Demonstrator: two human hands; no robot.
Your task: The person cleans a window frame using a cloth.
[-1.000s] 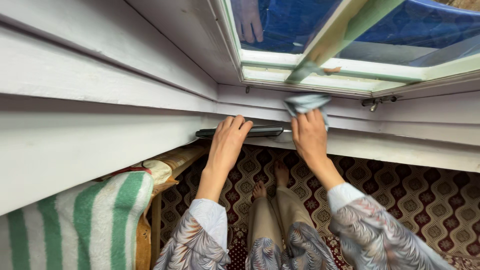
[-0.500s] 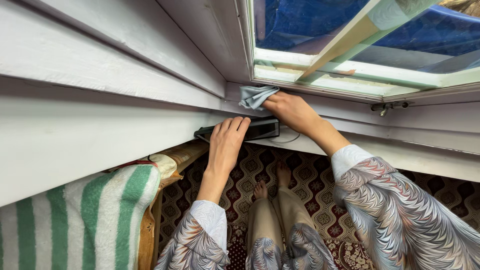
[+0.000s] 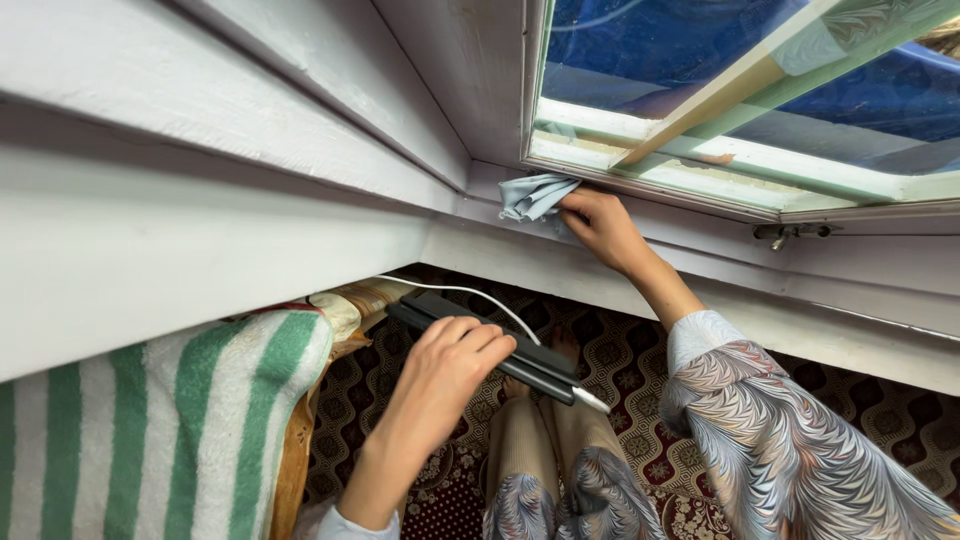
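Where white sill (image 3: 520, 262) overhangs patterned carpet (image 3: 900, 425), right hand (image 3: 600, 222) presses cloth (image 3: 535, 195).

This is a room in a home, seen from beside a window. A painted white wooden window frame (image 3: 700, 165) sits above a deep white sill (image 3: 780, 320). The floor is covered by a patterned dark red carpet (image 3: 880, 420). At the left edge lies folded bedding, with a green-and-white striped blanket (image 3: 170, 430) on top.
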